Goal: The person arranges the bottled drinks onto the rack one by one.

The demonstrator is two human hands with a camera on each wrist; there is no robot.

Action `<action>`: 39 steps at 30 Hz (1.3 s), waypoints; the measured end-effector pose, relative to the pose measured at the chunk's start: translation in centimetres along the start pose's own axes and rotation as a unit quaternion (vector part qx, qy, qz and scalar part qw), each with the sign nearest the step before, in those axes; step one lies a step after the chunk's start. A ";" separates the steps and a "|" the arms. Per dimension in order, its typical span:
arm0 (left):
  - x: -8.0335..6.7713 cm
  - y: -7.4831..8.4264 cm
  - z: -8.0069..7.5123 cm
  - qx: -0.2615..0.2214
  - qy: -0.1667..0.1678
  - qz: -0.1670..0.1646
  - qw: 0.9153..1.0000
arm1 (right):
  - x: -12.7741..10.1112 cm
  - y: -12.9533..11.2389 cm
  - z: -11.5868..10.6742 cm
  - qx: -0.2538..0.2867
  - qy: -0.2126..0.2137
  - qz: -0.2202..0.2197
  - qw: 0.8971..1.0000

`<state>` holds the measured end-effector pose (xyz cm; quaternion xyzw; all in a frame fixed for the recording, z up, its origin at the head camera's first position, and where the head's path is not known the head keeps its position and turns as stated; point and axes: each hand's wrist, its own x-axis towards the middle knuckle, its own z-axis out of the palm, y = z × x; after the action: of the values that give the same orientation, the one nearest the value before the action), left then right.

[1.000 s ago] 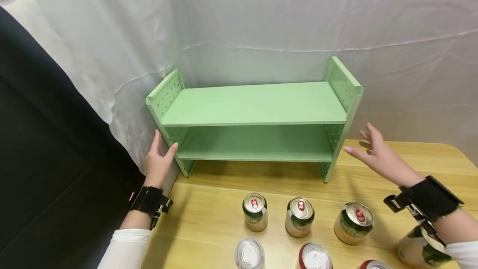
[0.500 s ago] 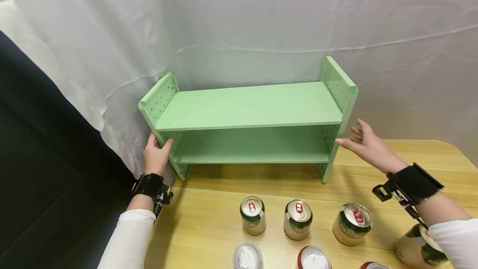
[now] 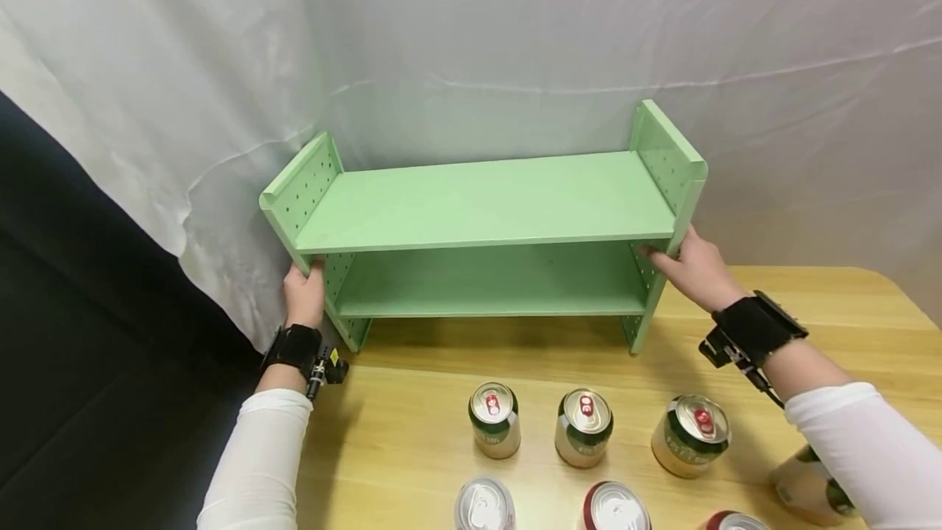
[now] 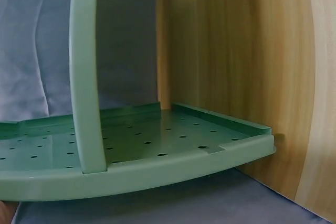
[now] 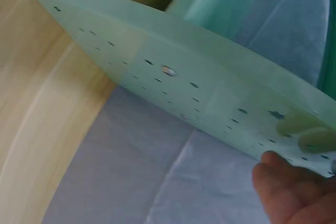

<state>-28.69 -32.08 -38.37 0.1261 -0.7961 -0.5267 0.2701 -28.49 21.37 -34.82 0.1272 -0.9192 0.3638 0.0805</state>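
Green shelf gripped by left hand, right hand.

we count one green rack with two shelf boards and two perforated side panels. we count seven cans on the wooden table: three in the nearer-to-rack row, three cut off at the bottom edge, and one half hidden behind the right sleeve. we see two hands, left hand and right hand, each with one black wrist strap.
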 end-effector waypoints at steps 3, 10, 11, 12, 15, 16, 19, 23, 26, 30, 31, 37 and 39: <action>0.0 0.1 -0.2 0.001 -0.004 0.008 1.000 | -0.1 -0.1 0.0 -0.002 0.006 0.004 1.000; -0.2 -0.5 -0.8 0.009 -0.003 -0.001 1.000 | -0.3 -0.2 0.5 0.003 -0.016 0.012 1.000; -0.3 -0.5 -0.9 0.009 -0.003 -0.001 1.000 | -0.3 -0.3 0.5 0.001 -0.013 0.010 1.000; -0.3 -0.5 -0.9 0.009 -0.004 -0.001 1.000 | -0.3 -0.3 0.5 -0.001 -0.011 0.007 1.000; -0.4 -0.5 -1.1 0.011 -0.008 0.004 1.000 | -0.3 -0.4 0.5 -0.005 -0.008 0.002 1.000; -0.4 -0.5 -1.2 0.011 -0.010 0.004 1.000 | -0.4 -0.5 0.4 -0.006 -0.008 0.002 1.000; -0.7 -0.4 -1.4 0.009 -0.015 0.000 1.000 | -0.5 -0.7 0.3 -0.004 -0.019 0.005 1.000; -1.2 0.0 -1.6 0.013 -0.019 -0.006 1.000 | -0.9 -0.7 0.1 -0.009 -0.017 0.007 1.000; -1.5 0.4 -1.5 0.011 -0.026 -0.007 1.000 | -1.1 -0.6 -0.1 -0.015 -0.007 0.009 1.000; -1.8 0.7 -1.2 0.003 -0.036 -0.011 0.999 | -1.2 -0.3 -0.1 -0.014 -0.007 0.017 1.000; -1.8 0.7 -1.1 0.003 -0.037 -0.015 0.999 | -1.2 -0.2 -0.1 -0.015 -0.009 0.020 1.000; -1.7 0.5 -0.7 0.001 -0.038 -0.018 0.999 | -1.3 0.2 0.0 -0.011 -0.017 0.027 0.999; -1.7 0.3 -0.4 0.001 -0.039 -0.013 0.999 | -1.4 0.4 0.0 -0.009 -0.012 0.025 1.000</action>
<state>-27.01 -31.49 -38.51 0.1154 -0.8048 -0.5341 0.2317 -27.30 21.95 -35.42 0.1080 -0.9263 0.3557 0.0618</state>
